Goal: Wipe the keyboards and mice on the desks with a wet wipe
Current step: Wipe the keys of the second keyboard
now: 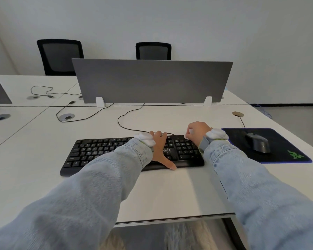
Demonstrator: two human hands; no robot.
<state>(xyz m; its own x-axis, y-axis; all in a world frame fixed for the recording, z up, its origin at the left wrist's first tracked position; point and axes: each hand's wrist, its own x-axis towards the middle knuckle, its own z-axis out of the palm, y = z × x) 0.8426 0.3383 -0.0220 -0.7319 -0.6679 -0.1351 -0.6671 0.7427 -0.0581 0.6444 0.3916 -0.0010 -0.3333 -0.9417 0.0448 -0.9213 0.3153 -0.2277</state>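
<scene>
Keyboard [132, 153] is held flat by the left hand [160, 147] — fingers straight over its far edge, thumb spread to the near edge. A wipe [187, 135] is pinched in the curled fingers of the right hand [197, 132], at the keyboard's far right corner. Mouse [258, 142] lies on its pad [278, 156], well right of those fingers — untouched.

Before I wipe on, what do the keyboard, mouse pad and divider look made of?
Keyboard: black plastic, matte, moulded keys. Mouse pad: likely dark cloth over rubber, dull, with a stitched-looking blue edge. Divider: grey, flat and non-reflective, perhaps felt or laminate; I cannot tell which.
</scene>
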